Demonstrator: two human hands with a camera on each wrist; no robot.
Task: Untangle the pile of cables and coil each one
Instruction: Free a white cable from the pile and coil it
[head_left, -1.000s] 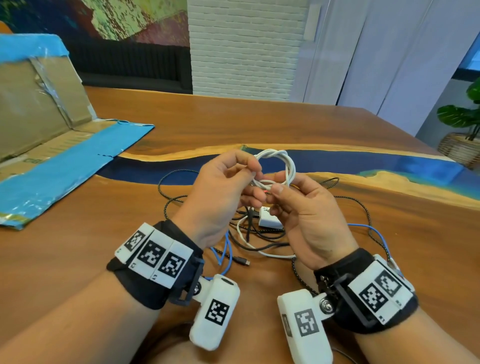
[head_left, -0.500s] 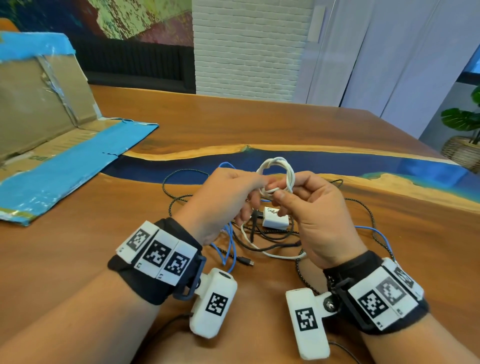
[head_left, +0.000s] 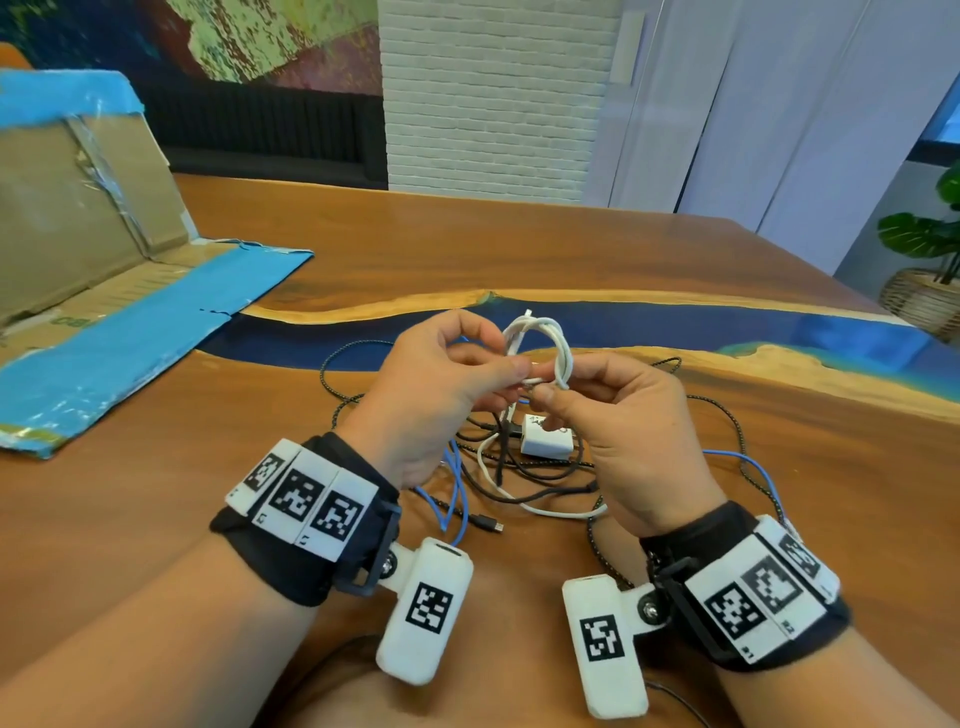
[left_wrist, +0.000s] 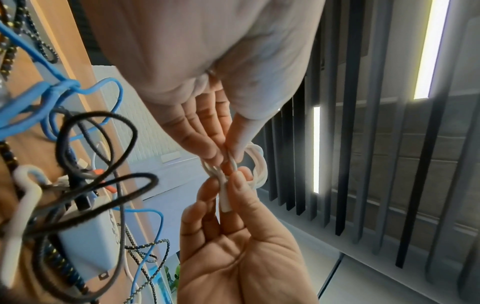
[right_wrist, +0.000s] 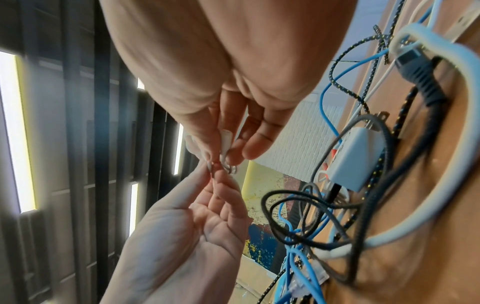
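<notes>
Head view shows both hands raised above the surface (head_left: 675, 291), working a small white cable coil (head_left: 545, 349). The left hand (head_left: 431, 395) pinches the coil's side; the right hand (head_left: 618, 415) pinches its plug end (left_wrist: 225, 200) at the bottom of the loop. Looks like the finishing tuck on this one. Next comes threading that plug through, then the tangled pile (head_left: 519, 467) lying below, blue (head_left: 457, 493) and braided cables (head_left: 727, 415) included

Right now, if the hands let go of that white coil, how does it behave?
The white cable coil will probably spring open: both hands, left hand and right hand, pinch its loops and end. It looks light and floppy. Its tail seems to run into the cable pile, so it may snag.
</notes>
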